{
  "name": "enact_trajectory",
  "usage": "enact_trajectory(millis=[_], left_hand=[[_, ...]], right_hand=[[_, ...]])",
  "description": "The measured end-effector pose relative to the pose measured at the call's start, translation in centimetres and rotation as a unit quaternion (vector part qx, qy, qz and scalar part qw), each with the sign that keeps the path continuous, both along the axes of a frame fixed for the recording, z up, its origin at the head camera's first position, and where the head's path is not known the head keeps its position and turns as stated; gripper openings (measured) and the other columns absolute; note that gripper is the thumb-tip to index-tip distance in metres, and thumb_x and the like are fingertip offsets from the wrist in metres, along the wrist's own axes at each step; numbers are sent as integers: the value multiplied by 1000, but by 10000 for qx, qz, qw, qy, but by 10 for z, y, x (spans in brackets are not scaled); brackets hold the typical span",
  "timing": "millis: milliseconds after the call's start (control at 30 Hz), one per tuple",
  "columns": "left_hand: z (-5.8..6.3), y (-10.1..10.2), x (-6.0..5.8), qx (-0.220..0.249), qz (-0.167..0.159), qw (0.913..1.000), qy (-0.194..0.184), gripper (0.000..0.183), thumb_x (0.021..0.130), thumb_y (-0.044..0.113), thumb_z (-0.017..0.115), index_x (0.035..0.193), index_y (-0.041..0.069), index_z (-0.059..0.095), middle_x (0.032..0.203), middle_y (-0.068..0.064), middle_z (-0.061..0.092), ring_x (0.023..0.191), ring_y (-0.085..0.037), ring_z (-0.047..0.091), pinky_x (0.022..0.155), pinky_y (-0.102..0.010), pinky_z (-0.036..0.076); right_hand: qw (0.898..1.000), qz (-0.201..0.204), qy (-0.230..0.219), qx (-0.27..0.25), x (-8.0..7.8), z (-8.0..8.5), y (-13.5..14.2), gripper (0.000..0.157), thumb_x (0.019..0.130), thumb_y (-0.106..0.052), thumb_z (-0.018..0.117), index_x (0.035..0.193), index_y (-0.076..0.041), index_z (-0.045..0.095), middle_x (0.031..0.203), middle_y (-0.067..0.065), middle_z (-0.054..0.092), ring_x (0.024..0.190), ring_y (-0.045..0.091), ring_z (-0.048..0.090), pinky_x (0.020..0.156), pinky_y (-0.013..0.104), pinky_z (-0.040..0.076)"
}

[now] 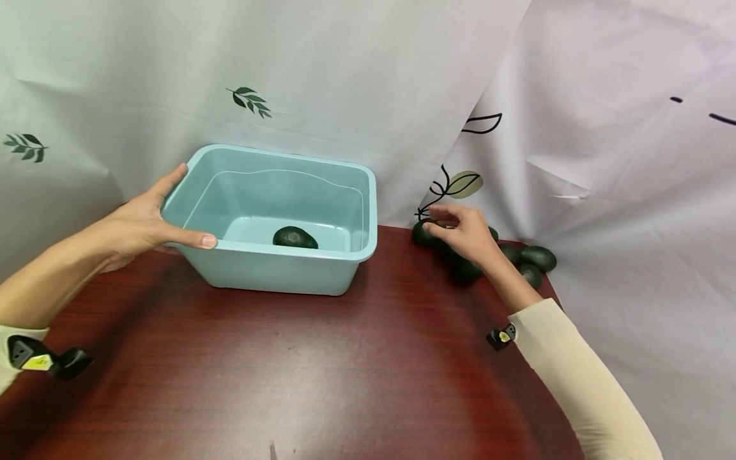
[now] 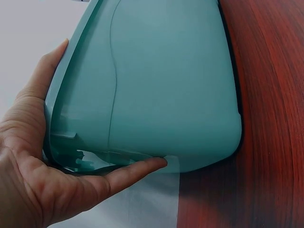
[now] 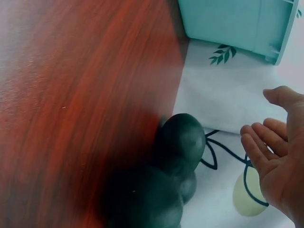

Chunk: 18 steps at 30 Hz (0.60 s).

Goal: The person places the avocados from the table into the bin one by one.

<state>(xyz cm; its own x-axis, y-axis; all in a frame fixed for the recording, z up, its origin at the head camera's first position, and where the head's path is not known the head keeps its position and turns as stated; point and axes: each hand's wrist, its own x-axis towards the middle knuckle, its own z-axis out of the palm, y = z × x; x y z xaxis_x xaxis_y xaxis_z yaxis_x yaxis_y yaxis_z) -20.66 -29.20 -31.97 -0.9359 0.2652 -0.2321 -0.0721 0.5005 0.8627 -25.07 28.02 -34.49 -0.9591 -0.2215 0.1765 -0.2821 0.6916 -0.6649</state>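
Observation:
A pale blue-green plastic tub stands on the table with one dark green avocado inside. My left hand holds the tub's left end, thumb along the front rim and a finger reaching the back corner. In the left wrist view, that hand spans the tub's end wall. My right hand is over a pile of avocados at the back right. The right wrist view shows that hand with loosely bent fingers and nothing between them, apart from the nearest avocado.
The dark red wooden table stretches in front of the tub. A white curtain with leaf prints hangs behind the table and along its right side, close to the tub and the pile.

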Motion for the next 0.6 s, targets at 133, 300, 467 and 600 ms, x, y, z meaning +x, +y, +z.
enact_trajectory(millis=[133,300,467,600], left_hand=[[1,0,0,0,-6,10000,24,142,98,21,88,176,38,-29,178,-34,12,146,-53,38,89,-42,64],[0,2,0,42,-34,10000,2,141,98,20,88,176,40,-29,178,-33,13,146,-51,39,89,-40,64],[0,3,0,70,-45,10000,-20,141,98,20,88,175,41,-29,178,-32,13,147,-50,40,88,-38,64],[0,3,0,58,-28,10000,-12,142,98,20,88,176,41,-28,178,-32,13,146,-50,40,88,-39,64]], right_hand=[[9999,-59,-70,101,4,-3,7,54,105,-34,83,149,-4,72,149,16,75,133,36,76,113,58,61],[9995,-184,-212,118,10,-4,16,58,105,-40,83,151,-7,71,151,13,74,134,35,76,113,58,61],[9991,-324,-266,38,15,-3,22,55,103,-40,85,149,-12,73,149,11,76,133,32,77,109,43,64],[9990,-340,-289,-4,18,-5,29,55,103,-38,85,149,-10,73,149,13,76,131,33,77,98,18,60]])
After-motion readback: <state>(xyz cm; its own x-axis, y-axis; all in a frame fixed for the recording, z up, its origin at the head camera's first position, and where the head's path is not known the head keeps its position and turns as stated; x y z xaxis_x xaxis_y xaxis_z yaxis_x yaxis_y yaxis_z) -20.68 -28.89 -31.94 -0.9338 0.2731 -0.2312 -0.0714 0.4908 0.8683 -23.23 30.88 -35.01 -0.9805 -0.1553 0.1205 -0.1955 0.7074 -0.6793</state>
